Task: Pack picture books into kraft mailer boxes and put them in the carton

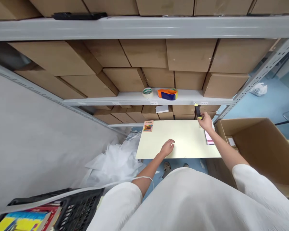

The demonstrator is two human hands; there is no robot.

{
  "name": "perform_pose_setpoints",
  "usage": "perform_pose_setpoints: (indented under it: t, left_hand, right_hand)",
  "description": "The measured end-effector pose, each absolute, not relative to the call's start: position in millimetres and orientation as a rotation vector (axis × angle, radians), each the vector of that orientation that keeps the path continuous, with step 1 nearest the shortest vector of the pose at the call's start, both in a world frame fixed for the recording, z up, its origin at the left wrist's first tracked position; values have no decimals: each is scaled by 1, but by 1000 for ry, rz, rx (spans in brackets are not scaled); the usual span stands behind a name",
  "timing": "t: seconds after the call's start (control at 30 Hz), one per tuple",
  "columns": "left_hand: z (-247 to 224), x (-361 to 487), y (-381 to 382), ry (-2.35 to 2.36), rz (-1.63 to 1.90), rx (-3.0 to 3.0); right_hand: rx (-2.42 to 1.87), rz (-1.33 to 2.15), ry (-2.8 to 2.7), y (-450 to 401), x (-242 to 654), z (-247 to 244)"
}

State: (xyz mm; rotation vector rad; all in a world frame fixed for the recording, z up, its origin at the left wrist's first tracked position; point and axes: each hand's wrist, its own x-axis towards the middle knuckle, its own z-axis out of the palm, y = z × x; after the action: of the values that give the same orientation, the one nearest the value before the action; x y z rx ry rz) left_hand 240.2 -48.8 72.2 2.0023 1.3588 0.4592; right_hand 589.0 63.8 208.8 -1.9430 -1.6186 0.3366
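Observation:
In my right hand (205,121) is a black and yellow utility knife (197,110), raised over the far right edge of a pale yellow tabletop (183,133). Over the front middle of that top, my left hand (167,148) holds nothing, its fingers loosely bent and apart. A small orange-pink booklet or pack with a colourful picture (148,126) lies at the far left corner. Beneath my right forearm, near the right edge, a phone with a lit pink and white screen (209,137) is partly covered.
Cardboard boxes (144,53) fill the grey shelving ahead. A tape roll (147,92) and an orange and blue tape dispenser (168,94) sit on a shelf edge. At right stands a large open carton (262,150); white sheeting (115,160) and a black crate (83,205) are at left.

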Motion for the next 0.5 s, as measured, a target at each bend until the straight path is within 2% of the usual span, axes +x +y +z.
perform_pose_setpoints:
  t: [0.1, 0.23, 0.5]
  left_hand:
    - [70, 246, -46, 1325, 425, 2006]
    - [67, 250, -46, 1314, 394, 1983]
    - [58, 236, -57, 1315, 289, 1932]
  right_hand:
    - [-2200, 602, -1492, 12, 584, 158]
    - [-2464, 772, -1469, -28, 583, 105]
    - [-2621, 832, -1585, -48, 593, 55]
